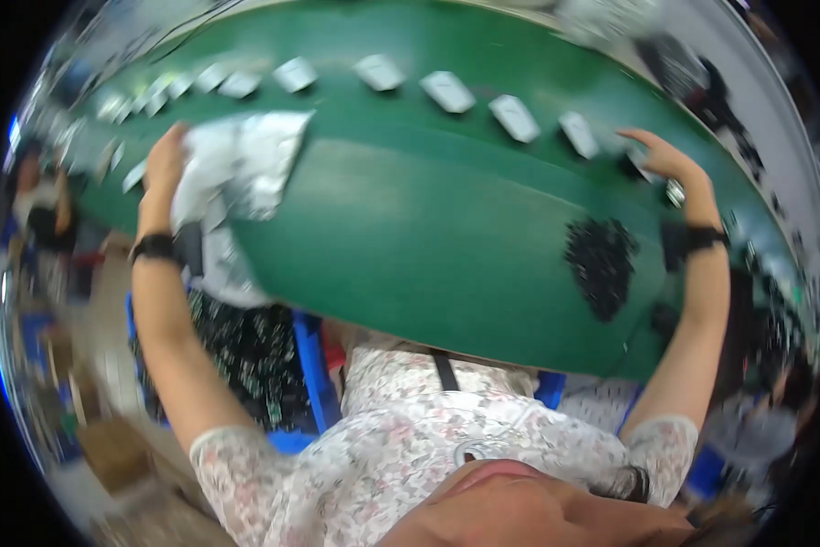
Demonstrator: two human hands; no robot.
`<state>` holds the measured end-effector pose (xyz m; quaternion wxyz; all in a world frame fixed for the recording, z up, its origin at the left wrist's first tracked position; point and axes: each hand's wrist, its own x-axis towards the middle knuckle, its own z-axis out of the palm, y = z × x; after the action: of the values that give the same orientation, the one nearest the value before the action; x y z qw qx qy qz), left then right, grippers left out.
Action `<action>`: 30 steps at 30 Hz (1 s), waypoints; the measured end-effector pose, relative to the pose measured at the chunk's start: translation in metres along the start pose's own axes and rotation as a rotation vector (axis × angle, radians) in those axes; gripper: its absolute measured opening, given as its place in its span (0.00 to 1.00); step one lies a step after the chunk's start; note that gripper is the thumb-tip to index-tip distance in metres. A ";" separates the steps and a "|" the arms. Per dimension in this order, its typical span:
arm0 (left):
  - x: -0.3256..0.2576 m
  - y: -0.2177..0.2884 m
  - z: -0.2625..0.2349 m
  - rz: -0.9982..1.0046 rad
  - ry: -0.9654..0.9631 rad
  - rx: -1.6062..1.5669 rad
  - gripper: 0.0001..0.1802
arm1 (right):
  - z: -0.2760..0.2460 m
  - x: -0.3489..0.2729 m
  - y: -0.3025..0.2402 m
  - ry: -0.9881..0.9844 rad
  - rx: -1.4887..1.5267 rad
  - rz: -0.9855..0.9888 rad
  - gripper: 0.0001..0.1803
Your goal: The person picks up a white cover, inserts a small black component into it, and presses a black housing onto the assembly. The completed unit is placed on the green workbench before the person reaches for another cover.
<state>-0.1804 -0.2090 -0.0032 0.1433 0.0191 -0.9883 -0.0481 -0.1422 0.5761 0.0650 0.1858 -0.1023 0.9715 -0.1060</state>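
My left hand [165, 162] is at the far left of the green table, its fingers closed at the edge of a crinkled white plastic bag [237, 159]. The bag lies partly on the table, and its lower part hangs over the near edge. On the far right, my right hand [673, 162] has its index finger stretched out to the left and the other fingers bent. Close under it is a small white and dark box [635, 165]; whether the hand touches it is too blurred to see. Each wrist wears a black band.
White boxes [447, 92] stand in a curved row along the far side of the green table [410, 219]. A pile of small black parts [602, 267] lies at the right. Below my left arm, a blue crate [310, 369] holds many dark pieces. Another person [47, 205] is at the far left.
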 end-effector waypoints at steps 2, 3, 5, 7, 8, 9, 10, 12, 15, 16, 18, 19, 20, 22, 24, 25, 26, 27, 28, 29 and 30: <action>-0.003 0.013 -0.015 0.002 0.180 0.102 0.20 | -0.003 -0.014 0.003 0.267 -0.072 -0.023 0.37; 0.001 0.052 -0.032 -0.132 0.170 0.129 0.18 | -0.007 -0.023 0.021 0.369 -0.125 -0.048 0.35; -0.010 0.072 -0.056 -0.137 0.288 0.047 0.17 | -0.010 -0.037 -0.014 0.541 -0.148 -0.035 0.29; -0.023 0.084 -0.065 -0.116 0.303 0.046 0.17 | -0.005 -0.030 -0.045 0.629 -0.090 -0.134 0.24; -0.024 0.079 -0.058 -0.073 0.257 0.087 0.16 | -0.001 -0.022 -0.064 0.623 -0.089 -0.152 0.24; -0.028 0.075 -0.047 -0.088 0.254 0.093 0.16 | 0.007 -0.014 -0.086 0.632 -0.081 -0.246 0.22; -0.033 0.068 -0.036 -0.062 0.197 0.033 0.17 | 0.016 -0.004 -0.112 0.642 -0.075 -0.344 0.20; -0.038 0.059 -0.034 -0.037 0.032 -0.140 0.22 | 0.037 0.012 -0.166 0.618 0.007 -0.514 0.19; -0.070 0.064 -0.047 0.119 0.267 -0.264 0.29 | 0.066 0.022 -0.243 0.528 0.140 -0.646 0.18; -0.089 0.059 -0.050 0.201 0.383 -0.086 0.37 | 0.076 0.025 -0.263 0.501 0.185 -0.672 0.18; -0.134 0.050 -0.045 0.032 0.487 -0.017 0.37 | 0.101 0.040 -0.299 0.417 0.378 -0.630 0.18; -0.158 0.045 -0.039 -0.127 0.591 0.053 0.39 | 0.112 0.046 -0.320 0.401 0.422 -0.588 0.19; -0.180 0.041 -0.027 -0.297 0.517 -0.009 0.37 | 0.121 0.055 -0.339 0.435 0.414 -0.605 0.22; -0.224 0.044 -0.001 -0.573 0.349 -0.292 0.29 | 0.138 0.074 -0.376 0.497 0.383 -0.612 0.28; -0.242 0.064 0.018 -0.716 0.188 -0.711 0.19 | 0.157 0.104 -0.407 0.641 0.281 -0.602 0.29; -0.248 0.074 0.025 -0.766 0.117 -0.905 0.16 | 0.164 0.117 -0.418 0.779 0.172 -0.592 0.31; -0.250 0.075 0.029 -0.698 0.213 -0.862 0.14 | 0.168 0.129 -0.428 0.780 0.169 -0.598 0.31; -0.250 0.078 0.032 -0.626 0.306 -0.819 0.12 | 0.170 0.139 -0.435 0.665 0.137 -0.528 0.28; -0.248 0.087 0.014 -0.678 0.261 -0.881 0.08 | 0.170 0.147 -0.442 0.548 0.104 -0.461 0.26; -0.247 0.085 0.020 -0.677 0.268 -0.888 0.08 | 0.170 0.152 -0.445 0.554 0.096 -0.465 0.26; -0.245 0.083 0.030 -0.664 0.327 -0.969 0.07 | 0.169 0.156 -0.446 0.548 0.120 -0.475 0.21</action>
<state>0.0439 -0.1114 -0.0926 0.2631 0.2660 -0.7605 -0.5308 -0.1488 0.0843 -0.0326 -0.1054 -0.2816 0.9264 -0.2266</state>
